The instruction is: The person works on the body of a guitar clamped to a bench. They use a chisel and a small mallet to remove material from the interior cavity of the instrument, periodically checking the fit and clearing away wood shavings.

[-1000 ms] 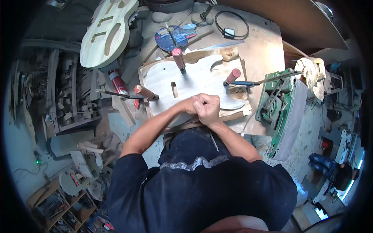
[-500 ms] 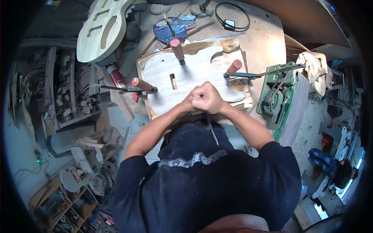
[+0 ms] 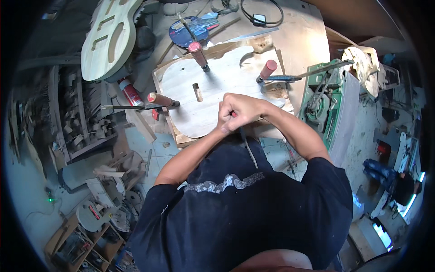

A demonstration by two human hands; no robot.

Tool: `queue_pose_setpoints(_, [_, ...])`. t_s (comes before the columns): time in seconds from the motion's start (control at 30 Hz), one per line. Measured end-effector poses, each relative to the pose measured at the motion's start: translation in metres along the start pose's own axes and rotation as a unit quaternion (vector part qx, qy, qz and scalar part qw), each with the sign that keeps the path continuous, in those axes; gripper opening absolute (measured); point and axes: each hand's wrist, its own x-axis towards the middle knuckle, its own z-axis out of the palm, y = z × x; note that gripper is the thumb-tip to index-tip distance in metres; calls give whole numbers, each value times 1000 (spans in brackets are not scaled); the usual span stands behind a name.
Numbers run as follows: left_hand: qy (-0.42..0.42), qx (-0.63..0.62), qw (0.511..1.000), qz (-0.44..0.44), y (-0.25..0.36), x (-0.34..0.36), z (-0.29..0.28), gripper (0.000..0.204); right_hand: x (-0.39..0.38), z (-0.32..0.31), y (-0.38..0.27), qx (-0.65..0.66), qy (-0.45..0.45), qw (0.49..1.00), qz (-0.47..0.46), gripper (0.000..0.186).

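A dusty wooden workbench (image 3: 301, 31) is spread across the upper middle of the view. On its near side a flat, pale guitar-shaped body (image 3: 219, 86) is laid face up, backed by brown wood (image 3: 260, 44) that is left showing round its edges. To the right, a green machine (image 3: 322, 102) with a long grey side is placed close to the bench. At the upper left, another guitar body (image 3: 111, 45), cut with several hollows, is propped up.

The pale body is topped by 3 upright clamp handles, red at their ends: 1 far handle (image 3: 198, 53), 1 left handle (image 3: 162, 99) and 1 right handle (image 3: 267, 70).

At the near edge, 2 bare hands are brought together. The right hand (image 3: 246, 110) is curled tightly round a mostly hidden handle, whose red end (image 3: 234, 114) is glimpsed inside the fist. The left hand (image 3: 224, 122) is pressed close against it, partly covered; what its fingers hold cannot be told.

Beyond the body, a blue disc (image 3: 181, 35) is laid flat. A red can (image 3: 130, 93) is tipped over at the left. Below the hands, a narrow metal bar (image 3: 249, 152) is pointed toward the wearer's dark shirt (image 3: 253, 217).
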Motion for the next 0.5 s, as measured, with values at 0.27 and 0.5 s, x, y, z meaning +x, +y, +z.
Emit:
queue_pose_setpoints(0.27, [-222, -22, 975, 8, 32, 36, -36, 17, 7, 50, 10, 8, 396, 917, -40, 43])
queue_pose_setpoints(0.5, [-384, -16, 923, -7, 52, 61, -48, 20, 16, 65, 9, -30, 591, 806, -31, 39])
